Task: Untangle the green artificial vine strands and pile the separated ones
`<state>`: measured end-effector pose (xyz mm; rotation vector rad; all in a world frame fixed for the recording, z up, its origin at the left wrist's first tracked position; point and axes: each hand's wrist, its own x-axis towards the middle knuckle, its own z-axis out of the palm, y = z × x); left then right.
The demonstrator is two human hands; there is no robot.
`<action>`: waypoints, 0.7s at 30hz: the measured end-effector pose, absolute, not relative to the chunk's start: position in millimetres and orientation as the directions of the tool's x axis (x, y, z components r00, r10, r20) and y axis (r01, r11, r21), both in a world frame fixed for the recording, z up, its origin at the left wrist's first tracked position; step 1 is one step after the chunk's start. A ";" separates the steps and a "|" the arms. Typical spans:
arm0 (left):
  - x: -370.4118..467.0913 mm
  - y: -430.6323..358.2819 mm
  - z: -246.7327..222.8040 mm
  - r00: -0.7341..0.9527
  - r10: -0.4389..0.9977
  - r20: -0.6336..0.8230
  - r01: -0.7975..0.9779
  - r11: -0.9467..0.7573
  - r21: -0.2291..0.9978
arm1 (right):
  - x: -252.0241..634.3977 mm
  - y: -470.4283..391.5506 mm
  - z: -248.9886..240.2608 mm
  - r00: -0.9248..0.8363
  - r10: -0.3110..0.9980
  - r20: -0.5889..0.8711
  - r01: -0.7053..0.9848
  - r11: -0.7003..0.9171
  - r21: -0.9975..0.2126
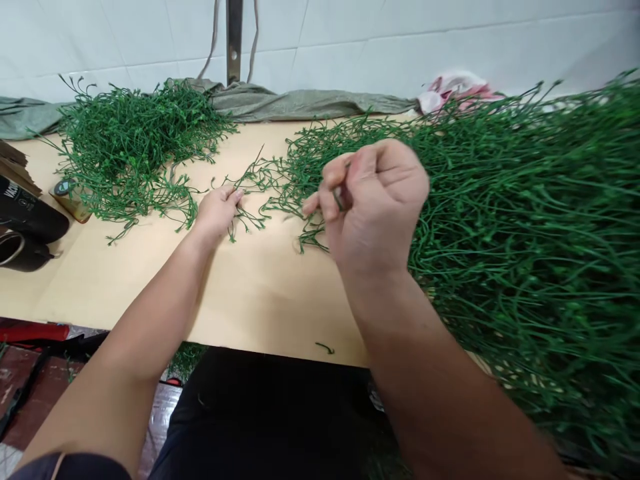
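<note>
My left hand (219,212) is closed in a pinch just over the table, among thin green plant sprigs (253,219) with small branching tips. At least one of them runs out from between its fingertips. Raised nearer the camera, my right hand (375,200) is curled, with a short bit of green stem (338,199) showing between its fingers. The rest of that stem is hidden by the hand. A large heap of the same sprigs (525,253) spreads behind and to the right of this hand. A smaller pile (145,133) lies beyond my left hand.
A pale tan tabletop (280,293) carries a loose stem piece (325,348) near its front edge. At the left stand a black cylinder (30,207), a dark mug (23,250) and a small jar (70,197). Grey-green cloth (310,103) and a pink-white cloth (455,90) lie along the wall.
</note>
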<state>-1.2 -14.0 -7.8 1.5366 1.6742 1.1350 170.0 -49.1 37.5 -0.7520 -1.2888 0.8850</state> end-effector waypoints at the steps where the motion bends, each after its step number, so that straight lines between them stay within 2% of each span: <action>1: -2.0 -14.5 -6.7 -0.185 0.974 0.128 0.478 -0.025 0.878 | 175.6 -44.7 36.4 0.126 0.871 0.474 -0.089 0.486 -0.869; 4: -2.7 -20.3 -0.3 -0.180 0.974 0.137 0.402 -0.054 0.914 | 197.2 -21.1 21.8 0.268 0.821 0.505 0.197 0.466 -0.863; 7: -3.3 -26.2 4.7 -0.109 0.986 0.123 0.326 -0.081 0.942 | 217.2 0.7 3.8 0.268 0.711 0.650 0.537 0.450 -0.713; 10: -3.2 -28.0 6.1 -0.068 0.992 0.105 0.290 -0.081 0.954 | 219.2 2.7 -3.5 0.187 0.649 0.737 0.725 0.416 -0.549; 13: -0.8 -28.4 6.7 -0.047 0.995 0.084 0.249 -0.069 0.966 | 199.0 -11.6 -1.6 0.058 0.690 0.722 0.757 0.441 -0.482; 18: 5.7 -31.1 9.8 -0.005 0.998 0.070 0.207 -0.067 0.976 | 157.8 -34.8 -1.4 -0.281 0.815 0.507 0.673 0.544 -0.502; 21: 8.9 -32.3 10.8 0.011 0.996 0.090 0.151 -0.090 0.984 | 151.3 -36.4 -4.2 -0.352 0.829 0.434 0.653 0.550 -0.521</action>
